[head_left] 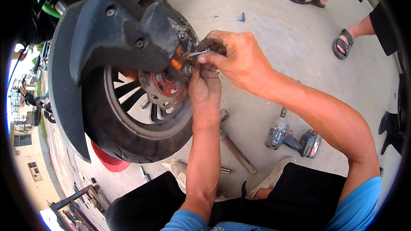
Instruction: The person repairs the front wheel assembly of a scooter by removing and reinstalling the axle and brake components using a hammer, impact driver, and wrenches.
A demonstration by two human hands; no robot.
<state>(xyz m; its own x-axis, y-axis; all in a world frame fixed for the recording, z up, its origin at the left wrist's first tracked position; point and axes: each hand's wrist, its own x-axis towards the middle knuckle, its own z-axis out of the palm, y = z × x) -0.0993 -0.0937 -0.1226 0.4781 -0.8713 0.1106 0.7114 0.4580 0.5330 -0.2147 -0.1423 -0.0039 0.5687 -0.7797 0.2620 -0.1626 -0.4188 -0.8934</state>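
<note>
My right hand pinches a small silver metal pin at the orange-painted bracket beside a scooter's front wheel. My left hand is just below it, fingers curled up against the bracket near a bolt; what they hold, if anything, is partly hidden. Above the bracket is a black fork cover with two screws. The wheel carries a black tire and a red-centered brake disc. The bolt and the pin are close to both sets of fingertips.
A cordless impact driver and a hammer lie on the concrete near my right arm. A red object is under the tire. Another person's sandaled feet are at upper right. Dark shapes sit at the right edge; metal tools lie lower left.
</note>
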